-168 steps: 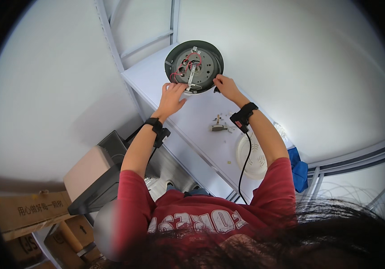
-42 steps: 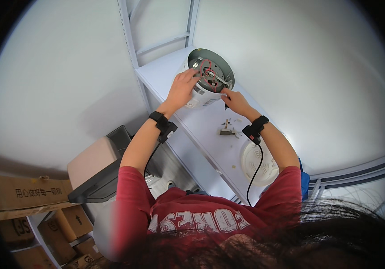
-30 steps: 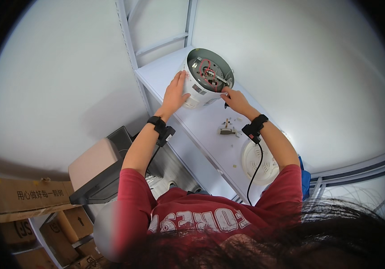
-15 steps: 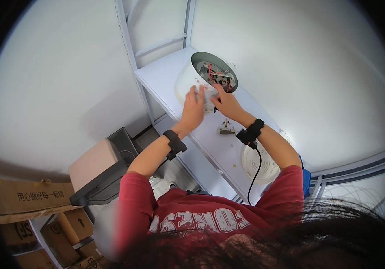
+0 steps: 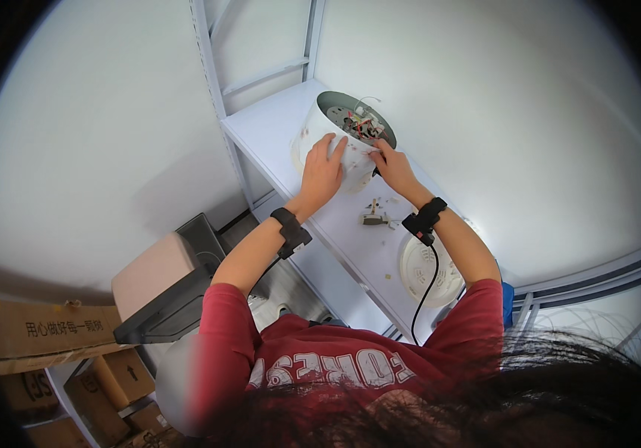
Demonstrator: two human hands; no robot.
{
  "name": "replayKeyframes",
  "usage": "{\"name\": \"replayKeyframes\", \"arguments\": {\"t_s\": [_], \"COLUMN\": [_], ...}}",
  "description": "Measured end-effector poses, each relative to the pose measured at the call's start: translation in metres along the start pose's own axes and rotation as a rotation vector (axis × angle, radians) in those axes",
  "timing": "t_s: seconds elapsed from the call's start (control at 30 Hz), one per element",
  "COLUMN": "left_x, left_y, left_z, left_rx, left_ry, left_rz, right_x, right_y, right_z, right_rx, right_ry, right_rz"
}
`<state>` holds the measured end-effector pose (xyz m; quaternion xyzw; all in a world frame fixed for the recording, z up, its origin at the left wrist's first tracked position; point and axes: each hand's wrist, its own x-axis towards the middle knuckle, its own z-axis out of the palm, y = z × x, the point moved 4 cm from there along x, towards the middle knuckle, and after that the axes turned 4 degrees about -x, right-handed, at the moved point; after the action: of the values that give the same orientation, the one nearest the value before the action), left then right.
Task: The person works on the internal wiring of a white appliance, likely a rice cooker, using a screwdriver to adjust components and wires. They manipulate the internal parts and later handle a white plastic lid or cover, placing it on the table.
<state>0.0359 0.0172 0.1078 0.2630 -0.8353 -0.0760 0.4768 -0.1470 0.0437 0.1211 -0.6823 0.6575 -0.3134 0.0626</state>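
A white, round appliance housing (image 5: pixel 356 166), like a rice cooker body with a flower print, lies tilted on the shelf. Its open end shows a grey inside with red and other loose wires (image 5: pixel 365 127). My left hand (image 5: pixel 323 173) rests on its near side, fingers stretched and apart. At the rim, my right hand (image 5: pixel 396 169) has its fingers bent, thumb and forefinger gripping the edge. A small black part peeks out beneath the right hand; I cannot tell what it is. Nearer to me lies a small grey-and-white part (image 5: pixel 374 218) with metal bits around it.
A white vented round cover (image 5: pixel 419 269) lies by my right forearm, with a black cable from the wristband hanging over it. The white shelf (image 5: pixel 261 123) has a metal frame. At left stand a pink-topped dark bin-like box (image 5: pixel 152 272) and cardboard boxes (image 5: pixel 52 328).
The housing has turned, so its wires and flower print sit differently. My right hand has moved right and slightly forward along the rim; the left hand shifted a little over the side.
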Motion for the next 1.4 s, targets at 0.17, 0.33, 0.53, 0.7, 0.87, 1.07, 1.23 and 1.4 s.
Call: {"name": "replayKeyframes", "arguments": {"t_s": [0.17, 0.33, 0.53, 0.7, 0.87, 1.07, 1.23, 1.4], "left_x": [-0.013, -0.021, -0.019, -0.016, -0.021, -0.01, -0.004, -0.006], "left_y": [0.006, 0.012, 0.018, 0.006, -0.003, 0.003, 0.002, -0.011], "left_z": [0.01, 0.017, 0.021, 0.015, 0.015, 0.011, 0.018, 0.023], "left_rx": [0.037, 0.07, 0.029, 0.065, 0.122, 0.051, 0.103, 0.114], "left_ry": [-0.057, -0.136, -0.148, 0.014, -0.019, 0.025, 0.015, -0.01], "left_rz": [0.129, 0.137, 0.175, 0.024, -0.045, -0.09, -0.145, -0.185], "right_x": [0.006, 0.002, 0.007, 0.006, 0.004, 0.0, 0.002, -0.004], "right_y": [0.021, 0.001, 0.005, 0.009, 0.01, 0.003, 0.002, -0.01], "right_z": [-0.006, -0.003, 0.002, 0.001, -0.002, -0.003, 0.001, 0.0], "right_rx": [-0.055, 0.05, 0.09, 0.08, 0.075, 0.111, 0.28, 0.212], "right_ry": [0.028, 0.032, 0.043, 0.041, 0.029, -0.002, -0.1, -0.164], "right_rz": [-0.018, -0.029, 0.032, 0.028, -0.003, 0.0, 0.08, -0.064]}}
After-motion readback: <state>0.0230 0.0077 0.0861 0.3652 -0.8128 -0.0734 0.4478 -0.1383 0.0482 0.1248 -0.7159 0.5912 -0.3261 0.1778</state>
